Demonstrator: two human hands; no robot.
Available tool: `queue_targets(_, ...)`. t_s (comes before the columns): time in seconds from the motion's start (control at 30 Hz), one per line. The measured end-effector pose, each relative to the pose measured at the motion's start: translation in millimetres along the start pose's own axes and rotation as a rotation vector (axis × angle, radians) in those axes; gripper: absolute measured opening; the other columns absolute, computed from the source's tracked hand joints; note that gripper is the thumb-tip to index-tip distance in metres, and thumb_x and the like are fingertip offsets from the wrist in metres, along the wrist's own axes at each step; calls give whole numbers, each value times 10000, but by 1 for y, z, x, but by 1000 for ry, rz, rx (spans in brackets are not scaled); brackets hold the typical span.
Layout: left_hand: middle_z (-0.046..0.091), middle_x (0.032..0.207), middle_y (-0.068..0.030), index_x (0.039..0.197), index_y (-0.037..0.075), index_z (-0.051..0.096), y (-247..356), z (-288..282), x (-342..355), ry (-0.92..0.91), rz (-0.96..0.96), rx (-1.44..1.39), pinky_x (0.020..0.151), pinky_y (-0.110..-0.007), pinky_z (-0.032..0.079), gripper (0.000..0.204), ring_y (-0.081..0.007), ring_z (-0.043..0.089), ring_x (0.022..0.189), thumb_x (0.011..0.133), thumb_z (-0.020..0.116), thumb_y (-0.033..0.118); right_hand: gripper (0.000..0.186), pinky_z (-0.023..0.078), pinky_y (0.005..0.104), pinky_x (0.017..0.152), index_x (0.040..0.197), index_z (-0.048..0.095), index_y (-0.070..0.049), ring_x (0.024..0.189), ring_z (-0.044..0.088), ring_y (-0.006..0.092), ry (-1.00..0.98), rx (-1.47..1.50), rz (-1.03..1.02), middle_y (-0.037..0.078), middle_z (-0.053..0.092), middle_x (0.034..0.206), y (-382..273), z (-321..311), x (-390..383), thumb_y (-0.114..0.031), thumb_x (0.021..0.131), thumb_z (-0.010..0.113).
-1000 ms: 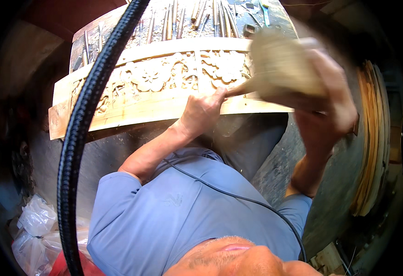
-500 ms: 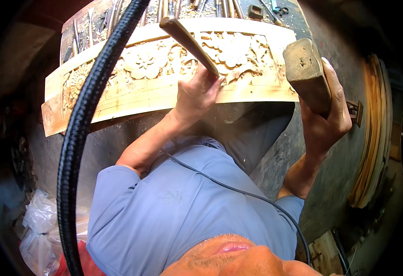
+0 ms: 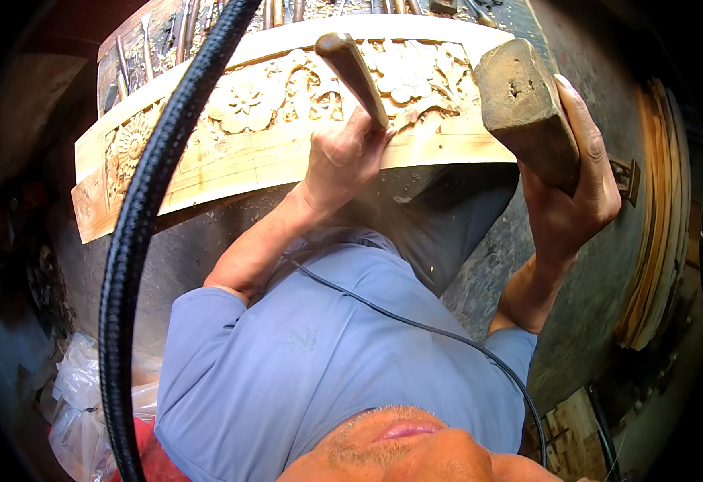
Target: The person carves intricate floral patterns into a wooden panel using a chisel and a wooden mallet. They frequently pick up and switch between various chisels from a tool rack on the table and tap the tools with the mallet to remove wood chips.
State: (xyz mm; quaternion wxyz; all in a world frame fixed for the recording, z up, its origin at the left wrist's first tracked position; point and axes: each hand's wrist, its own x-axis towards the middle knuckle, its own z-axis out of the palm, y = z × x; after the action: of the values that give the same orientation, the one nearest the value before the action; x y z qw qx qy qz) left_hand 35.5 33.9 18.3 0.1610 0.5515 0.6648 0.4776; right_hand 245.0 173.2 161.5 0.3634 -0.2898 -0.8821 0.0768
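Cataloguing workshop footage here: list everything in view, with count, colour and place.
bench: one, dark, top
carved board: one, pale, on the bench
tools: several, brown and grey, behind the board
handled tool: one, brown, over the board
mallet: one, brown, board's right end
braided cable: one, black, left foreground
shirt: one, blue, lower centre
trousers: one pair, dark, centre
cord: one, black, across the shirt
plastic bags: unclear count, clear, lower left
curved planks: several, brown, far right
left hand: one, bare, around the handled tool
right hand: one, bare, around the mallet
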Motion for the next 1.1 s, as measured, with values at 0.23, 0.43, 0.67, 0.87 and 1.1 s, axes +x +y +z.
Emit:
queue_targets(0.23, 604, 624, -97, 1058, 60, 658, 0, 1, 0, -6, 207, 184, 486, -422, 495, 143, -283, 659, 546, 933, 727, 61, 632, 624, 392, 986, 1328, 699, -25, 1146, 761, 313, 156, -67, -22, 155, 770, 1261, -30, -3, 20, -48, 745, 942)
queue_targets(0.43, 601, 659, -93, 1028, 45, 658, 2, -3, 2, -13, 265, 223, 496, -415, 487, 110, -270, 640, 560, 929, 706, 45, 599, 639, 384, 950, 1326, 706, -71, 1091, 779, 274, 106, -168, -212, 114, 792, 1206, -27, -10, 36, -205, 791, 938)
queue_targets(0.67, 660, 663, -98, 1060, 27, 634, -3, -3, 4, 57, 44, 121, 490, -383, 518, 158, -253, 675, 538, 938, 731, 54, 564, 649, 389, 933, 1352, 708, -100, 1098, 778, 277, 11, -381, -368, 73, 797, 1215, -25, -17, 57, -90, 809, 862)
queue_targets(0.87, 729, 715, -85, 1153, 44, 600, 0, -9, 11, 161, -306, -267, 533, -298, 546, 292, -169, 734, 603, 914, 768, 25, 581, 639, 406, 964, 1341, 721, -92, 1123, 773, 295, 23, -292, -280, 95, 789, 1237, -20, -17, 40, -30, 782, 868)
queue_targets(1.1, 751, 745, -96, 1177, 36, 587, 3, -3, 7, 172, -274, -265, 550, -295, 558, 286, -159, 744, 625, 944, 753, 26, 593, 629, 410, 984, 1344, 710, -82, 1147, 765, 302, 24, -188, -197, 113, 781, 1257, -19, -20, 30, -10, 780, 877)
